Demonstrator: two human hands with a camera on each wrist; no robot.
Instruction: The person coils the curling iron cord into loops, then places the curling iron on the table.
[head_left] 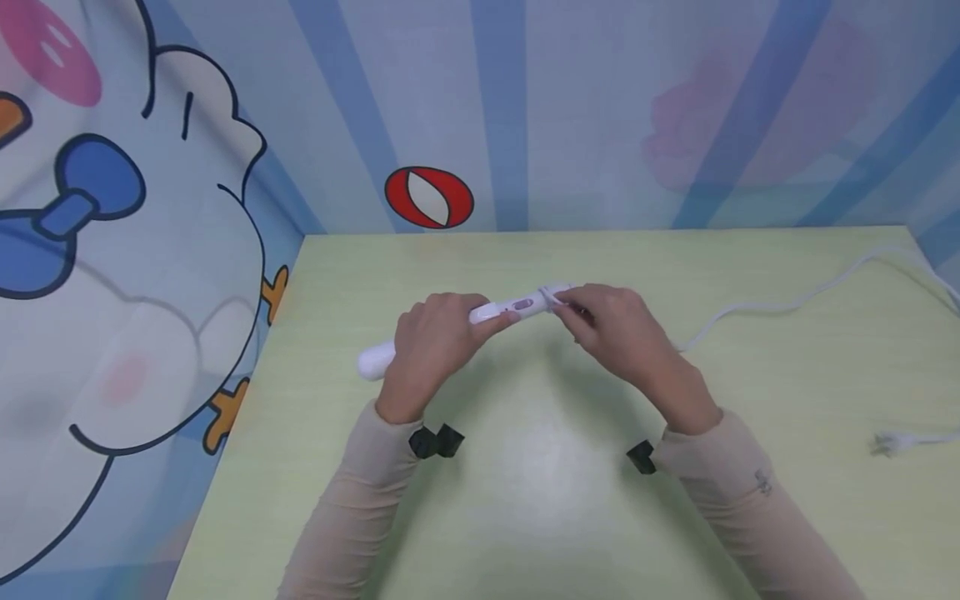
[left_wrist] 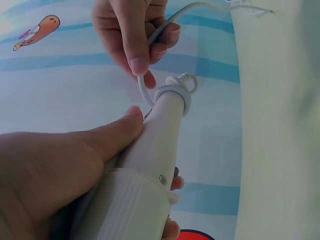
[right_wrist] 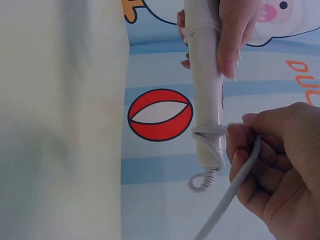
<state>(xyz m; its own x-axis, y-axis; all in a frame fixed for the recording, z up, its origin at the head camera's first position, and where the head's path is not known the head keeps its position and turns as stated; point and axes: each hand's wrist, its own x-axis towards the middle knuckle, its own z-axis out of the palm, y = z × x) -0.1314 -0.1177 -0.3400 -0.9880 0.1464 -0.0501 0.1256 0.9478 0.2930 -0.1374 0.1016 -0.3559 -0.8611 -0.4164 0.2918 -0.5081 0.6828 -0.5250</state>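
A white hair iron (head_left: pixel 491 312) with a rounded end and a small control panel is held above the table, tilted up towards the right. My left hand (head_left: pixel 438 342) grips it round the middle, the thumb lying along the handle. Its white cord (right_wrist: pixel 227 197) is looped round the narrow end of the handle, past the coiled strain relief (right_wrist: pixel 209 177). Close beside that end, my right hand (head_left: pixel 618 329) pinches the cord between thumb and fingers. The left wrist view shows the loop (left_wrist: pixel 172 92) around the handle tip, with the right hand (left_wrist: pixel 132 35) just beyond it.
From the right hand the cord runs across the pale table (head_left: pixel 540 500) and over its right side. A plug (head_left: pixel 892 443) lies at the right. Behind the table and on the left stand walls (head_left: pixel 585 108) printed with cartoons. Black pieces (head_left: pixel 437 442) sit at the sleeve cuffs.
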